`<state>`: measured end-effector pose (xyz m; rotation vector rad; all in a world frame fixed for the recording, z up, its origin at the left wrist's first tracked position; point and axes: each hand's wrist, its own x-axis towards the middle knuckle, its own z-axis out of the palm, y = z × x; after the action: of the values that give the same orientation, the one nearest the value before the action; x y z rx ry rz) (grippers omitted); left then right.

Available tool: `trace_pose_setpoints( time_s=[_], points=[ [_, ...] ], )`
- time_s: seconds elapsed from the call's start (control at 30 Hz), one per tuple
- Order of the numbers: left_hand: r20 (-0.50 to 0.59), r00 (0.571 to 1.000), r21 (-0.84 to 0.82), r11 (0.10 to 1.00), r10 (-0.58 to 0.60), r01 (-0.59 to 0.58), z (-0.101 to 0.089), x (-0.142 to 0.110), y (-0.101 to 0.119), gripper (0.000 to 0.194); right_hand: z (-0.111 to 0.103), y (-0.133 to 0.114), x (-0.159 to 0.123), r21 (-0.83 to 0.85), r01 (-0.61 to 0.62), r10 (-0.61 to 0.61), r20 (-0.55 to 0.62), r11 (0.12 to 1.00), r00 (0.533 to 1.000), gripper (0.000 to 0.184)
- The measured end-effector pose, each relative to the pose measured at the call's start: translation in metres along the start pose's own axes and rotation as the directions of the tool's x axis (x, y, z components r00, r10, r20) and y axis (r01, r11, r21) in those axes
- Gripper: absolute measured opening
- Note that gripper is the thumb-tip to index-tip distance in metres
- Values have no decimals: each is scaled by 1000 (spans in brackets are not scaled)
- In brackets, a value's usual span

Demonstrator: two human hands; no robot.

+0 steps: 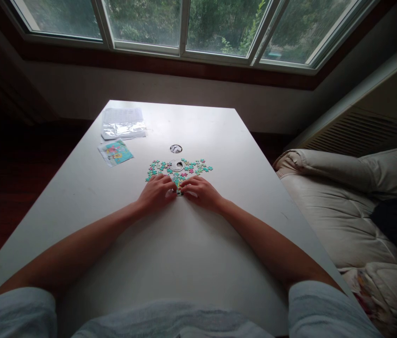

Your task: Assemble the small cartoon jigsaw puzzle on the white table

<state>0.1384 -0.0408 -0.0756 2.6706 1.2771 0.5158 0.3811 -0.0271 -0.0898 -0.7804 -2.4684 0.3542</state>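
A scatter of small teal and pink jigsaw pieces point(191, 167) lies in the middle of a white table point(184, 244). Both my hands rest on the table at the near edge of the pile, fingertips almost meeting. My left hand point(156, 191) has its fingers curled down onto pieces. My right hand point(200, 190) is curled too, pinching a small piece between the two hands. A round white disc point(176, 165) sits among the pieces.
A small printed picture card point(115, 152) and a clear plastic bag point(123, 123) lie at the far left of the table. A round hole point(176, 149) is in the tabletop. A cushioned sofa point(346, 211) stands at the right. Windows point(184, 23) are ahead.
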Motion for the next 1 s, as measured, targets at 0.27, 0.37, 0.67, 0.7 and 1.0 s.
trace_pose_setpoints(
  time_s=[0.27,0.37,0.67,0.7,1.0],
  points=[
    [17,1000,-1,1000,-15,15,-4,-1,4,13,-1,-2,0,4,5,-5,-3,1000,1000,14],
    [19,999,-20,999,-27,28,-4,-1,5,12,-1,-1,0,4,9,-9,0,1000,1000,14],
    [20,998,-47,997,-58,58,-3,-1,5,9,-1,-1,1,16,10,-9,-1,1000,1000,15],
    [20,998,-44,997,-58,59,-3,-1,5,9,-2,-1,1,17,10,-10,0,1000,1000,15],
    [14,999,-13,999,-39,40,-3,-1,7,7,-1,-2,1,19,24,-24,-8,1000,1000,14]
  ],
)
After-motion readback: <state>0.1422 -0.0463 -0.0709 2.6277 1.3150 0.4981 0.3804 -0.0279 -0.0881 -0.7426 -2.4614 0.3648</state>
